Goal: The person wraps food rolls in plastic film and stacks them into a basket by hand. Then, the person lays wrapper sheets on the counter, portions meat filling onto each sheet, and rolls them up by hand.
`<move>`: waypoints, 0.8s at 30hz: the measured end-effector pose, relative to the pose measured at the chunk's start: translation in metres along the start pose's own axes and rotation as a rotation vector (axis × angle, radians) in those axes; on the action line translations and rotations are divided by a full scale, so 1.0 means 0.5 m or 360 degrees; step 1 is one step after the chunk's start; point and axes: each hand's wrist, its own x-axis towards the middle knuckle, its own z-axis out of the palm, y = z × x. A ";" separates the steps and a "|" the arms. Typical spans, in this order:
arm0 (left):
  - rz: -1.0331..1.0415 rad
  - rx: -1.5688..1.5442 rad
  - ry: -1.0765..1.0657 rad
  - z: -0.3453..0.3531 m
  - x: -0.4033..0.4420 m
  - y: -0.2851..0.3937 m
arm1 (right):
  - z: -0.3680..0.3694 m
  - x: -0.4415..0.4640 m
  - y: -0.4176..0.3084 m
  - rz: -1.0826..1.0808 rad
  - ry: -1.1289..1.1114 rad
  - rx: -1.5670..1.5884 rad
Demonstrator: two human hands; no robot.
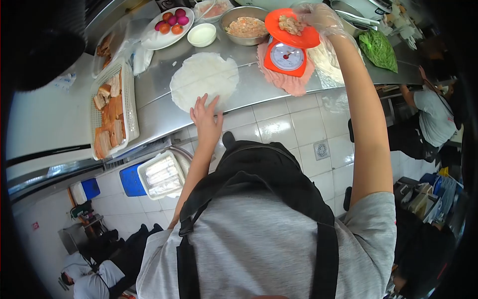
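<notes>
Grey cloth shirt (269, 234) below; thin round white sheet (204, 74) beyond left hand (208, 119), fingers spread; pale mince (290, 25) left of plastic-gloved right hand (322, 19), finger state unclear.

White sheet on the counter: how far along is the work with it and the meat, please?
Looks done: the white sheet is spread flat, and a meat portion sits on the scale's red dish.
In hand: the gloved right hand is at that portion; the left hand touches the sheet's near edge.
Apparently left: joining them, since the sheet bears no meat.
</notes>
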 end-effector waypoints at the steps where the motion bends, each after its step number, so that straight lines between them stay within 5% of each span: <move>1: -0.0018 0.0014 0.0030 -0.003 -0.012 0.008 | 0.002 0.003 0.010 -0.0044 0.0078 0.0019; 9: -0.0204 0.0108 0.0052 0.005 -0.161 0.004 | 0.044 0.022 0.090 -0.0487 0.0128 0.0748; 12: -0.0249 0.0136 0.0075 0.004 -0.197 -0.014 | 0.038 0.012 0.058 -0.0340 0.0145 0.0456; 15: -0.0220 0.0136 0.0131 -0.020 -0.170 -0.020 | 0.071 0.070 0.102 -0.0605 0.0235 0.0099; 19: -0.0172 0.0149 0.0256 -0.060 -0.084 -0.028 | 0.056 0.029 0.011 -0.0138 -0.0257 -0.0152; 22: -0.0147 0.0118 0.0320 -0.071 -0.016 -0.060 | 0.146 0.045 0.038 -0.0469 0.0192 -0.0670; 24: -0.0124 0.0128 0.0360 -0.069 0.012 -0.092 | 0.155 0.060 0.024 -0.0465 0.0036 -0.0631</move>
